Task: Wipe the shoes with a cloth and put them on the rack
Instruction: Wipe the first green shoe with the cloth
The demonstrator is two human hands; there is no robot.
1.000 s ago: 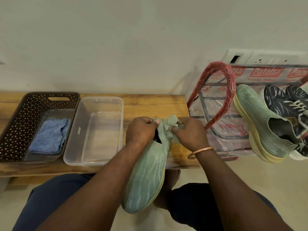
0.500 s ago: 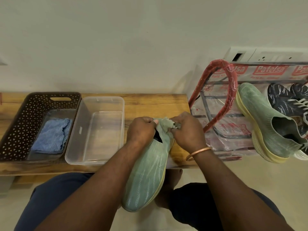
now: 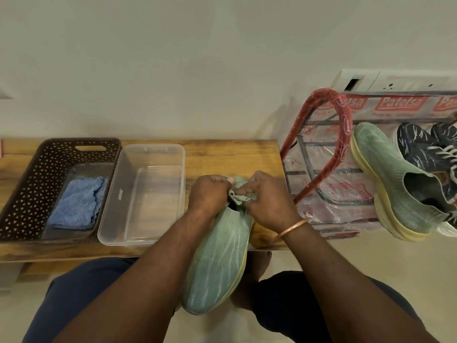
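The green shoe (image 3: 217, 263) hangs at 6 o'clock in the view, with its heel end over the near edge of the worktop (image 3: 222, 154) and its toe pointing toward 6 o'clock, at the person's lap. The left hand (image 3: 209, 194) grips the collar on its 9 o'clock side. The right hand (image 3: 269, 201) pinches the bunched knit collar on the 3 o'clock side. The upper is soft knit and folds under the fingers, so it likely gives little support. The sole looks stiffer and is the better hold for carrying. The shoe appears light. The blue cloth (image 3: 78, 203) lies in the brown basket (image 3: 22, 194) at 9 o'clock. The rack (image 3: 345, 134) stands at 3 o'clock and carries the matching shoe (image 3: 385, 179).
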